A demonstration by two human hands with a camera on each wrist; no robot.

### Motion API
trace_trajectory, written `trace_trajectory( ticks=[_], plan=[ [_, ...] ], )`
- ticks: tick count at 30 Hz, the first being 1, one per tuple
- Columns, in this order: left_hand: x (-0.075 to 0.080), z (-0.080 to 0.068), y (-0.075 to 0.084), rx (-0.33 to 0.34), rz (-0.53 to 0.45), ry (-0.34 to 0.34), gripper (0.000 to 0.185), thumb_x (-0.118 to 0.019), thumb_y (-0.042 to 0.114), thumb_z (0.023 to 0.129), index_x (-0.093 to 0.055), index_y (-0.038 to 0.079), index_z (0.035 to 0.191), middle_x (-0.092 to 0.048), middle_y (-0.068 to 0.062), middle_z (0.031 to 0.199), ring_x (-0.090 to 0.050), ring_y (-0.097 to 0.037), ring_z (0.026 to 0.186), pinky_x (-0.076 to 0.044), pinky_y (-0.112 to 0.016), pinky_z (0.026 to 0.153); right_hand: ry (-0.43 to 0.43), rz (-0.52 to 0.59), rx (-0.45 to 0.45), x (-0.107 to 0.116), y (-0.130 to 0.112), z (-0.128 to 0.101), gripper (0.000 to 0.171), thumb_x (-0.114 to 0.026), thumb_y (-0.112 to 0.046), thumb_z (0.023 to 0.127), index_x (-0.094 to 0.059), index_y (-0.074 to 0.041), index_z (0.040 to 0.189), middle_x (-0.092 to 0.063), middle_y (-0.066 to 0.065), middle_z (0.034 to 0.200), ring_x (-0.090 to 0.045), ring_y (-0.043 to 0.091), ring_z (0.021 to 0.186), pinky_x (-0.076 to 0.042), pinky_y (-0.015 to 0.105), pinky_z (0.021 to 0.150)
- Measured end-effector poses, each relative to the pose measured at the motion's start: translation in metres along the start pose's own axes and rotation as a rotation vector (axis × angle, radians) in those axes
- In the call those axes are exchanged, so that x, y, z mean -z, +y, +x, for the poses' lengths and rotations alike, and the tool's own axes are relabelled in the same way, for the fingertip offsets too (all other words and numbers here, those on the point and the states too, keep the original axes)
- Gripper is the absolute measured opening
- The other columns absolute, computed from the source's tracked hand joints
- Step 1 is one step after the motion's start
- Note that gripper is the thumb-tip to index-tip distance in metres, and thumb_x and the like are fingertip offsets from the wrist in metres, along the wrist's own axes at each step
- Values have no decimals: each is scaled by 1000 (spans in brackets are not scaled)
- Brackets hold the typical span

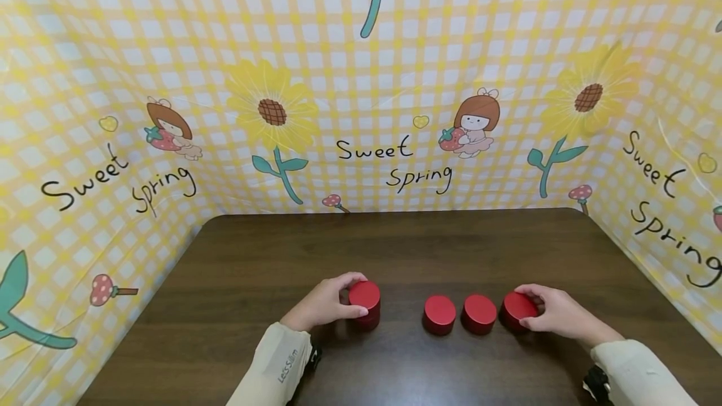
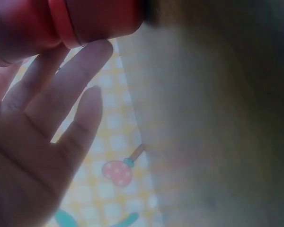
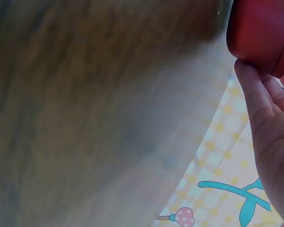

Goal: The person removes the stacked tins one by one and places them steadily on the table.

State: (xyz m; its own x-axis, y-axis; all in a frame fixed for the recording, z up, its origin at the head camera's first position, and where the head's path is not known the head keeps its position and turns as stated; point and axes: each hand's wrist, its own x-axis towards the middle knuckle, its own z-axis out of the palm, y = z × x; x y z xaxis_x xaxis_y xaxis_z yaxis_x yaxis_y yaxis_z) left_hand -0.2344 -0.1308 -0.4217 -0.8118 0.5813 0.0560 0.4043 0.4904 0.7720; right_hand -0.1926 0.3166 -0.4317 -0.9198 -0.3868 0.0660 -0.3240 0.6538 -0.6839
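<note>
My left hand [image 1: 329, 301] grips the upper of two stacked red round tins [image 1: 364, 294], thumb on the near side and fingers curved round the far side. In the left wrist view, the lower tin [image 2: 109, 19] shows against the upper one, with the fingertips [image 2: 100, 49] close to where they meet. Over on the right, my right hand [image 1: 558, 313] holds another red tin [image 1: 516, 309] between thumb and fingers. Its smooth side [image 3: 258, 35] is seen close up in the right wrist view.
Between the hands stand two more red tins, one [image 1: 439, 313] left of the other [image 1: 479, 312], in a row with the right-hand tin. All are on a dark wooden table [image 1: 316, 243]. A yellow checked cloth [image 1: 361, 86] hangs behind and at both sides.
</note>
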Motion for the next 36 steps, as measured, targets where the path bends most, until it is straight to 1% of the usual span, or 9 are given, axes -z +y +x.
trace_trajectory(
  ticks=[5, 10, 14, 17, 26, 36],
  plan=[
    [0, 1, -1, -17, 33, -16, 47, -76, 22, 83, -56, 7, 122, -63, -1, 100, -57, -16, 88, -48, -30, 75, -30, -2, -4, 2, -1, 3, 50, -75, -10, 75, -55, 14, 113, -64, 10, 96, -57, 3, 79, -50, 23, 64],
    [1, 0, 2, -6, 23, -24, 47, -76, 21, 82, -57, 7, 123, -65, 0, 99, -60, -14, 86, -49, -29, 75, -57, -6, 18, 5, -1, 4, 51, -74, -10, 75, -54, 17, 114, -65, 11, 97, -56, 1, 80, -50, 23, 65],
    [1, 1, 3, 1, 20, -26, 47, -76, 21, 82, -57, 7, 123, -65, 0, 99, -60, -14, 86, -49, -29, 75, -87, 11, 44, 6, 0, 4, 50, -73, -7, 77, -53, 19, 114, -65, 13, 98, -56, 0, 81, -50, 22, 65],
    [1, 1, 2, 9, 13, -28, 48, -76, 21, 83, -57, 7, 124, -66, 0, 100, -60, -15, 87, -49, -30, 75, -108, 33, 43, 5, 0, 5, 49, -72, -7, 78, -52, 19, 115, -64, 13, 98, -56, 0, 81, -50, 22, 64],
    [2, 0, 3, 20, -5, -31, 48, -76, 21, 83, -56, 7, 124, -65, -1, 100, -59, -15, 87, -49, -31, 76, -121, 37, 14, 6, -2, 7, 52, -73, -8, 77, -52, 19, 116, -64, 12, 100, -56, 2, 81, -50, 22, 65],
    [3, -1, 4, 26, -12, -32, 48, -75, 22, 83, -56, 7, 125, -65, -1, 101, -59, -15, 88, -49, -31, 76, -131, 41, 13, 8, -3, 7, 53, -73, -8, 77, -52, 19, 117, -64, 13, 100, -55, 2, 81, -50, 23, 65]
  ],
)
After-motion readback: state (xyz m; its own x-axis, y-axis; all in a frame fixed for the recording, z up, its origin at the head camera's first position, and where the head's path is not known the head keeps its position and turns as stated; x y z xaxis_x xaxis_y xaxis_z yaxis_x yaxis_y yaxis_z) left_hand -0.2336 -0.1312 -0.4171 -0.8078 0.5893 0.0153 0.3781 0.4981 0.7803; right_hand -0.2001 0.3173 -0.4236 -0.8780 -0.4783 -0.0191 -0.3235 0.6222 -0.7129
